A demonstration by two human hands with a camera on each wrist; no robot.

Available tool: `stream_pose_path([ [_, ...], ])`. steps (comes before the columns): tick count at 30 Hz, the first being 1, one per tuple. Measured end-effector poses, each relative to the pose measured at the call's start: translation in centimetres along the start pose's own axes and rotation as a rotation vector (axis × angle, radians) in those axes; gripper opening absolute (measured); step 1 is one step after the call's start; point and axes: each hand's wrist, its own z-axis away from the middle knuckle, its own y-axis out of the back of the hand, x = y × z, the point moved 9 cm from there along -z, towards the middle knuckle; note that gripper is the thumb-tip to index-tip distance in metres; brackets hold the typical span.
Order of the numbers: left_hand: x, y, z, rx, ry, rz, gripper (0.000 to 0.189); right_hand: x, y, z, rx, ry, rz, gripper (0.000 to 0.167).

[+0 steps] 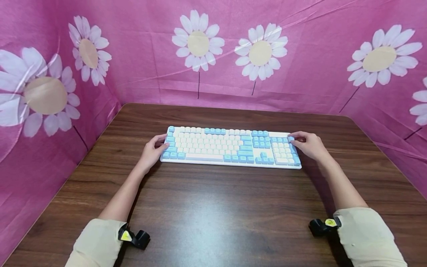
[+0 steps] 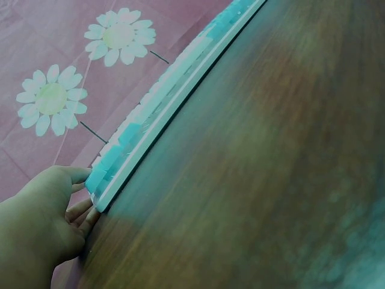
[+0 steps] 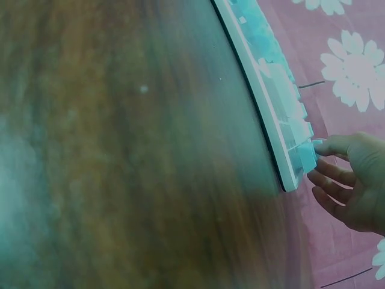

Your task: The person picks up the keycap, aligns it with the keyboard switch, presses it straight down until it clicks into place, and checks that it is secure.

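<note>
A full-size keyboard (image 1: 213,148) with white and light-blue keys in a white frame lies across the brown table, its long side toward me. At its left end my left hand (image 1: 152,152) grips the edge, thumb on top of the blue keys and fingers at the side. My right hand (image 1: 310,146) holds the other end near the back corner, the thumb on the outer blue keys. In the left wrist view, fingertips of the left hand (image 2: 51,214) reach the keyboard's lower edge (image 2: 129,159). The right wrist view shows the right hand's (image 3: 361,180) fingers bent beside the keyboard's end (image 3: 292,162).
The wooden table (image 1: 213,207) extends in front of the keyboard and to both sides. Pink cloth (image 1: 140,55) with large white daisies hangs behind the table and at its sides. Black wrist cameras (image 1: 141,239) sit at both beige sleeves (image 1: 100,241).
</note>
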Motion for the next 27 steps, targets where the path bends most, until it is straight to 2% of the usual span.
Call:
stream_pose_path([
  [9,0.03,0.01,0.03,0.001,0.0,-0.001,0.04,-0.31,-0.17,0.12,-0.024,-0.003,-0.005,0.026],
  [27,-0.09,0.01,-0.02,-0.011,0.009,0.001,0.042,0.0,-0.23,0.2,-0.022,-0.01,-0.011,0.027],
])
